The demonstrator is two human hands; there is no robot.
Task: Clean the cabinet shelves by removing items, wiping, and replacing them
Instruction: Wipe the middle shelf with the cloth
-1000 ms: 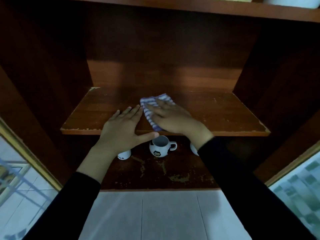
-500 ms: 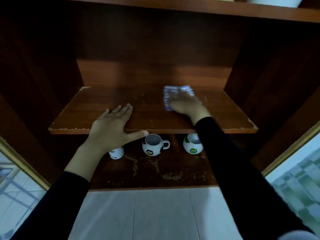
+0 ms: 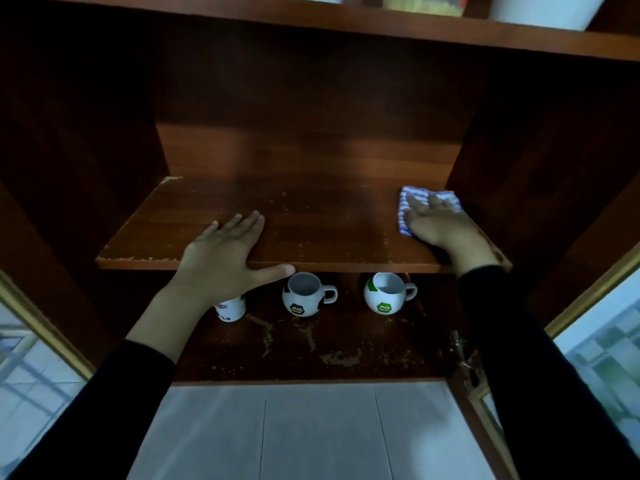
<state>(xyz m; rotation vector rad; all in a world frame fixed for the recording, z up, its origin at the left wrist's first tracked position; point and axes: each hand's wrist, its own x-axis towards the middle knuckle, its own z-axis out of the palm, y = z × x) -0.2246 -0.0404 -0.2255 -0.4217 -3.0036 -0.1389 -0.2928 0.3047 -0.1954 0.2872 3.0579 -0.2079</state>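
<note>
A dark wooden cabinet stands over a pale tiled floor (image 3: 311, 431), with glass doors (image 3: 609, 341) angled out beyond each grip. The right grip (image 3: 440, 226) lies flat with straight fingers, pressing a striped cloth (image 3: 414, 196) onto the middle shelf (image 3: 311, 220) near its far right corner. The left grip (image 3: 221, 258) is also flat and holds nothing. It rests at the shelf's front edge, well apart from the right. Below the grips on the lower shelf (image 3: 311, 355) stand a football mug (image 3: 301, 301), a green mug (image 3: 386, 299) and a cup (image 3: 231, 309) half hidden under the left wrist.
</note>
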